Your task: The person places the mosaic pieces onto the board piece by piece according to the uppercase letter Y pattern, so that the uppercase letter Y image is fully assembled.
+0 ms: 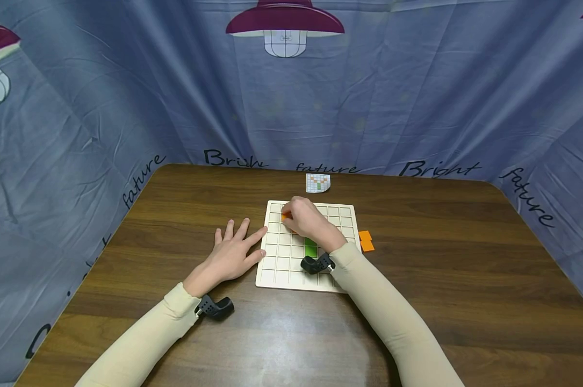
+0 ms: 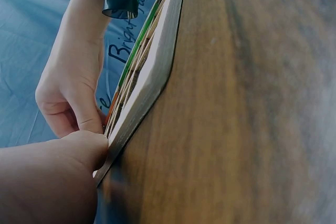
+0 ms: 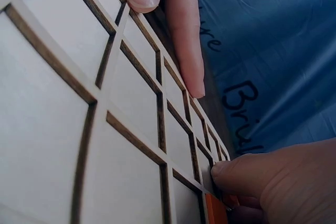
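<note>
My right hand is over the far left part of the pale gridded board, thumb and fingers closed in a pinch on an orange tile. I judge the step in hand to be setting this tile into a square; whether it is seated flat I cannot tell, since my fingers cover most of it. My left hand lies spread on the bench, holding nothing, with its index finger and thumb touching the board's left edge, which probably steadies it.

Nearer me than my right hand, green tiles sit in one column of the grid, and a sliver of another orange tile peeks out under my fingers. Two loose orange tiles lie on the bench just beside the board's right edge. Beyond the far edge is a small card showing a grid with orange and green squares.

The next move, as I see it, calls for squaring the tile to its recess, pressing lightly and letting go without nudging its neighbour.
</note>
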Motion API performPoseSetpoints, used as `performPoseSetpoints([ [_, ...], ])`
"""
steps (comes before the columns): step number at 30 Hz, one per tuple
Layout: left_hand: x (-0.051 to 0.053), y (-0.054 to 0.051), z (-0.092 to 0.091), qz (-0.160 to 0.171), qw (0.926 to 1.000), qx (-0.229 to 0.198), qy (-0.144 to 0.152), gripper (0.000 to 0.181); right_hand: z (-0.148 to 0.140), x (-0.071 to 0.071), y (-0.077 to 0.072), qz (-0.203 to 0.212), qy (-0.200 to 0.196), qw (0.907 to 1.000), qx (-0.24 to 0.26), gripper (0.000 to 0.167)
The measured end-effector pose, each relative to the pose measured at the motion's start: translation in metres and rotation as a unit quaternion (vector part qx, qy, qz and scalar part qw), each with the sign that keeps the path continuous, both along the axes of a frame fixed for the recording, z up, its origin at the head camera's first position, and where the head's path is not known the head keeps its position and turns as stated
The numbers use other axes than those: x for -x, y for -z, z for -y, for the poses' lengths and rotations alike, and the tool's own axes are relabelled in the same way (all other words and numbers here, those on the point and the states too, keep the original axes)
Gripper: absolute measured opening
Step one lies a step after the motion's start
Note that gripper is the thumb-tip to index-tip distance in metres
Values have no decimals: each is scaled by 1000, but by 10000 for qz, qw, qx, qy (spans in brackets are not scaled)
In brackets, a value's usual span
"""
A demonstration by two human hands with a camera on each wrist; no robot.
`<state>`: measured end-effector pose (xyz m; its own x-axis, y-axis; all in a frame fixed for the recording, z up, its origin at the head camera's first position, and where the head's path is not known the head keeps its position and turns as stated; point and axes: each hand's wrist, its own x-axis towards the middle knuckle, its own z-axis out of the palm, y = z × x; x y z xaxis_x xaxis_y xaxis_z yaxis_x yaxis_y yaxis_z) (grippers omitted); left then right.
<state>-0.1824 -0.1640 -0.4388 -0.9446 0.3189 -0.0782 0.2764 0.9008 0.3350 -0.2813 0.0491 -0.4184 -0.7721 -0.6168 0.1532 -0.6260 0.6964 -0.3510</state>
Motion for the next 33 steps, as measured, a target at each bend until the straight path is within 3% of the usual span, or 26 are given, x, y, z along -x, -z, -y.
performPoseSetpoints([
  [27, -1, -1, -1, -6, 10000, 37, -12, 60, 0, -2, 1, -154, -49, 9999, 9, 20],
  [33, -1, -1, 0, -2, 10000, 19, -13, 60, 0, -2, 2, -130, -23, 9999, 71, 14],
])
